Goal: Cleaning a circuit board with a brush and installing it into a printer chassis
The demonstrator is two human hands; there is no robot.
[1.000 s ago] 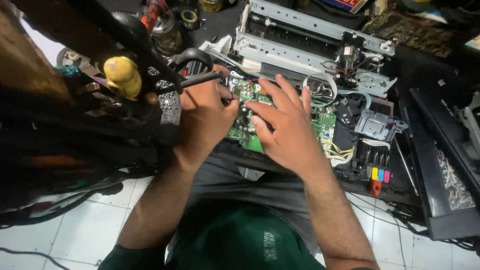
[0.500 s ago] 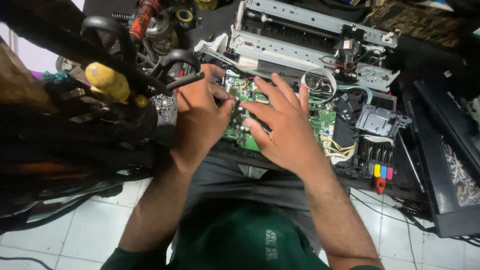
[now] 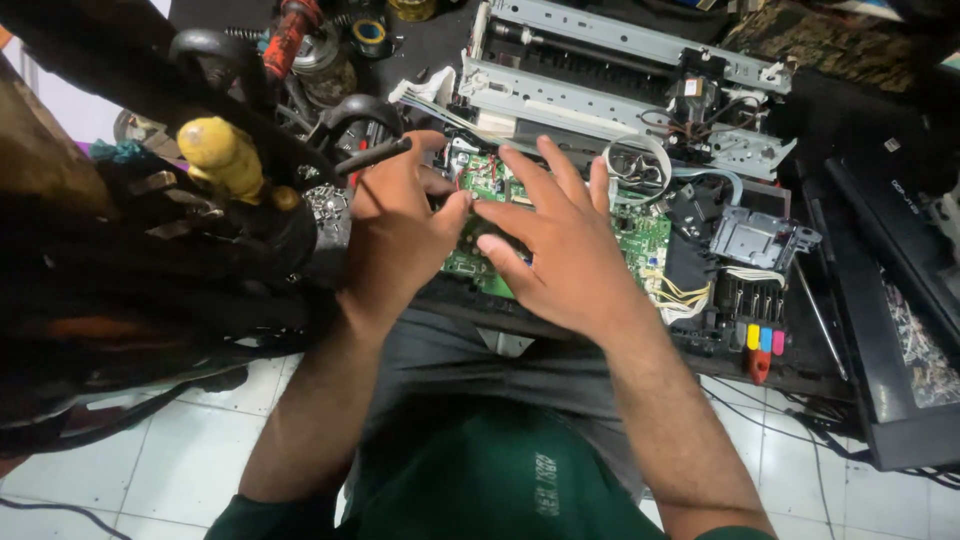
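A green circuit board (image 3: pixel 640 235) lies in the middle of a dismantled printer on my lap. My left hand (image 3: pixel 395 235) is curled at the board's left edge, fingers closed around a dark-handled tool (image 3: pixel 372 156) whose handle sticks out to the left. Its tip is hidden under the hand. My right hand (image 3: pixel 560 250) lies palm down over the board with its fingers spread and holds nothing. The two thumbs nearly touch. Most of the board's left half is covered by the hands.
A grey metal printer frame (image 3: pixel 620 45) lies beyond the board, with a white ribbon cable (image 3: pixel 640 158) looped beside it. Coloured ink tabs (image 3: pixel 758 337) and a black cover (image 3: pixel 900 330) sit at the right. At the left is a dark bag with a yellow-handled tool (image 3: pixel 222 158). White floor tiles (image 3: pixel 170 470) show below.
Both hands stay over the board. My right hand has slid a little toward the left hand, and the tool handle has tilted slightly upward.
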